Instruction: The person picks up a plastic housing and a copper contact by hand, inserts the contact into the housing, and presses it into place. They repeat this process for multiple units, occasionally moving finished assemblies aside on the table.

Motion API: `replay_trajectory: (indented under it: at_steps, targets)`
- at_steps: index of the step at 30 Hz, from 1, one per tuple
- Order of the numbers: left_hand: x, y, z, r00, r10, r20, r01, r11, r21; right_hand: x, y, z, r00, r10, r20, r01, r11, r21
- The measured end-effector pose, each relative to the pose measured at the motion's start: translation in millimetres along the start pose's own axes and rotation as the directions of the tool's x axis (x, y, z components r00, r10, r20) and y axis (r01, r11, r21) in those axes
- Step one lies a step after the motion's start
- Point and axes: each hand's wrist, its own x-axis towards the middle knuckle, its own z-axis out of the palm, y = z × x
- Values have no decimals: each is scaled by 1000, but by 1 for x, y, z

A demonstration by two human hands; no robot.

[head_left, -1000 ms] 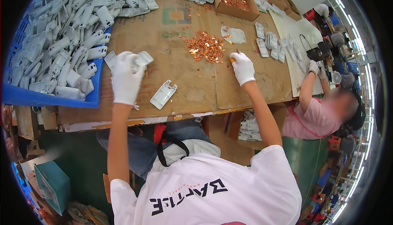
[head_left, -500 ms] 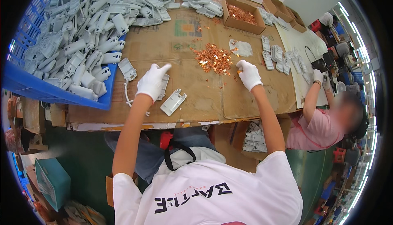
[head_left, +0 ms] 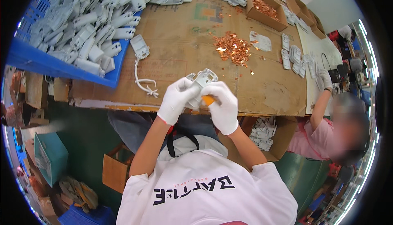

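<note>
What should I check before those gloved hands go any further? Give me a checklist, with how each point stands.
1. Left hand gripping the grey plastic part: ok.
2. Right hand holding the orange object: ok.
3. Orange object's tip well placed: cannot tell; it's hidden.
4. Copper pieces all gathered in one pile: not ok; some lie scattered around it.
5. Second grey part, with white cord, apart from both hands: ok.

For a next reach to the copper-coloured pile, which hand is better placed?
Probably the right hand: it is nearer the copper-coloured pile, while the left hand grips a grey casing. The orange object in the right's grasp might hinder picking.
</note>
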Motion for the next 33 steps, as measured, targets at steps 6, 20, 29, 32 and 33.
replay_trajectory:
  at_steps: [6,20,29,32,33]
  targets:
    - [-35,-16,21,935,342,-100,-266,857,441,-4,-10,9,999,4,-42,-12,984,-180]
    - [-110,-58,12,955,273,-117,-93,650,754,-64,-12,12,879,307,365,-210,937,-280]
    - [-129,-82,7,990,116,-85,-16,674,739,-99,-18,6,707,413,574,-206,896,-392]
    - [-129,-81,12,986,163,-42,-73,642,764,-102,-24,5,721,450,527,-292,887,-358]
    - [-128,-81,13,986,167,-20,-88,613,785,-103,-26,5,731,481,485,-358,874,-329]
